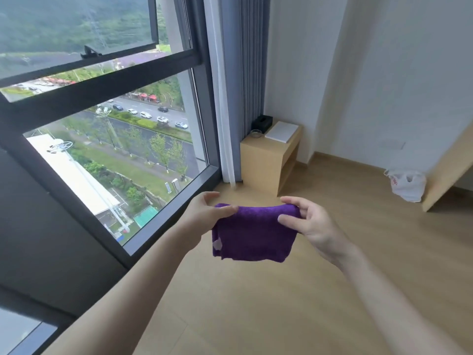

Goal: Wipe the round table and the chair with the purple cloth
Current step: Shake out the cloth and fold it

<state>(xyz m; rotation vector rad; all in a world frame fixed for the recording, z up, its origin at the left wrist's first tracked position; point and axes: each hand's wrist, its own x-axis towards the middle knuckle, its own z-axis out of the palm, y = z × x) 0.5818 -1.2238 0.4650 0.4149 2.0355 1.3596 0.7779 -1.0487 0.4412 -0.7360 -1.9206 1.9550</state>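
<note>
Folded purple terry cloth point(252, 233), soft, light and limp, held in mid-air beside the grey-framed window point(107, 129), top corners pinched by left hand point(204, 213) and right hand point(311, 221) fingers; best gripped bunched.

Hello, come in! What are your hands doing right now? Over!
Left hand and right hand pinch the purple cloth by its top edge, folded, in mid-air. No round table or chair in view. Nothing in the way.
</note>
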